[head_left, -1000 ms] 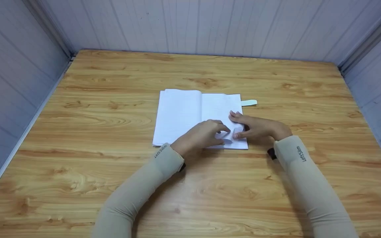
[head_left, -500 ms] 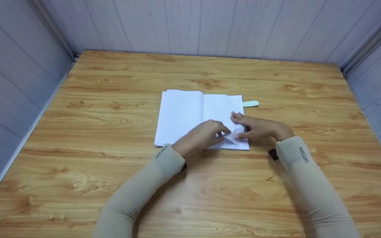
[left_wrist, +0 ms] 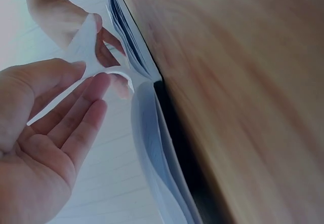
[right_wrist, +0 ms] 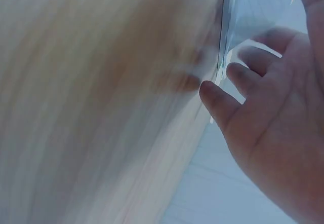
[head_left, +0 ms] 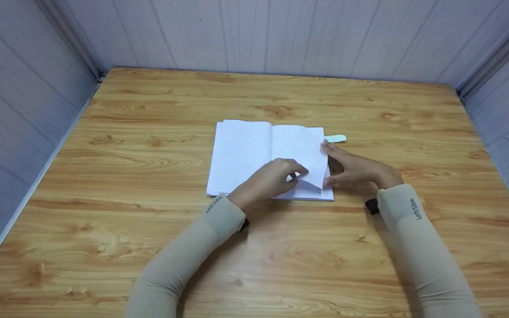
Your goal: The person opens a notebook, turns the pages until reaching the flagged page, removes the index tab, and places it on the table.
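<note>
An open notebook (head_left: pixel 245 154) with white lined pages lies on the wooden table, its right-hand leaf (head_left: pixel 312 152) lifted at the near corner. My left hand (head_left: pixel 272 176) pinches that leaf near its lower edge; the left wrist view shows the page (left_wrist: pixel 83 44) bent between thumb and fingertips. At the notebook's right edge, my right hand (head_left: pixel 356 168) has its fingers spread, fingertips at the leaf's side and thumb close to the raised corner. In the right wrist view, the right hand's fingers (right_wrist: pixel 253 74) reach loosely along the page edges.
A pale green strip (head_left: pixel 336 138) sticks out past the notebook's right edge. Around it spreads the wooden tabletop (head_left: pixel 148 256), with white panel walls (head_left: pixel 245 35) at the back and sides. Both forearms wear beige sleeves (head_left: pixel 431 247).
My right hand has shifted right, from over the page to its outer edge. The leaf's crumpled near corner now stretches out flatter toward the right. The left hand keeps its pinch in nearly the same place.
</note>
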The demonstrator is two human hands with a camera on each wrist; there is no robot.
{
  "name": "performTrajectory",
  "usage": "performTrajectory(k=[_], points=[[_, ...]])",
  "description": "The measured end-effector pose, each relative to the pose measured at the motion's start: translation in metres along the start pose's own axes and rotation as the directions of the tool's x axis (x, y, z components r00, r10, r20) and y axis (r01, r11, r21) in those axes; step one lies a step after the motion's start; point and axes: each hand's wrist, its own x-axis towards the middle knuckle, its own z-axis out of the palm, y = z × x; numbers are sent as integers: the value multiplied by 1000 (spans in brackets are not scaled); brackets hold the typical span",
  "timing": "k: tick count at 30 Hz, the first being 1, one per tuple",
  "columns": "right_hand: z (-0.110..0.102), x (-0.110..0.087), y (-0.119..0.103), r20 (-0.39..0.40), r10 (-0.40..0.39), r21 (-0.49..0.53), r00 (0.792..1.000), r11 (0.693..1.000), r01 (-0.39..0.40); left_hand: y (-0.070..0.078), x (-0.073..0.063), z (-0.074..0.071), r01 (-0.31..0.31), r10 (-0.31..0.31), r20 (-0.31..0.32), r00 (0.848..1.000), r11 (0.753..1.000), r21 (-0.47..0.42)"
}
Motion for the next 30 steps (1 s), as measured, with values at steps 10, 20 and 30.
performTrajectory(k=[10, 20, 30], points=[[-2, 1, 2, -71, 16, 59, 997, 998, -12, -2, -4, -5, -27, 10, -142, 990, 993, -119], [-2, 1, 1, -91, 54, 42, 994, 998, -51, -4, -13, -18, -49, -33, -326, 945, 969, -241], [0, 4, -1, -25, 38, 51, 999, 998, -37, -10, -25, -31, -71, -88, -457, 885, 945, -319]])
